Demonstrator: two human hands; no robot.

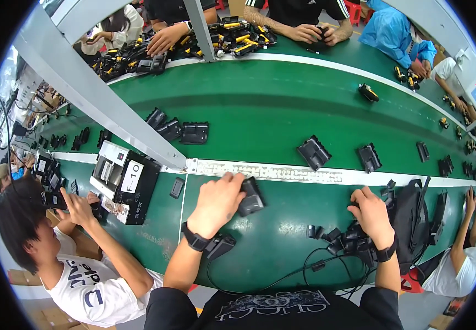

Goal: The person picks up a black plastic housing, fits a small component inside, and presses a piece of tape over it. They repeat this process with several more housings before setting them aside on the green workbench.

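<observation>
A long green belt [260, 104] is seen across the middle and upper part of the frame, and below it a green counter [273, 242] is placed. The upper left of the frame is crossed by a thick grey beam [100, 91]. In the lower left, a co-worker in a white shirt [92, 286] is seated beside the counter. At the top, behind the belt, a heap of black and yellow parts [243, 38] is piled up. A black and silver machine [144, 195] is set on the counter at the left, and a black bag [411, 225] is laid at the right.

Near the centre, the left hand [221, 199] is stretched toward the white strip [271, 171]; by its grip a black plastic housing [251, 197] is held at the left side, tilted, over the counter. Right of the centre, the right hand [371, 212] is kept above a cluster of black parts [353, 239]; its grip is loosely curved, and a gap is left between thumb and fingers. Below it, black cables [282, 283] are spread. On the belt, upper right of the held housing, two similar housings [315, 153] are lying apart. A small black piece [177, 187] is found just beside the machine.
</observation>
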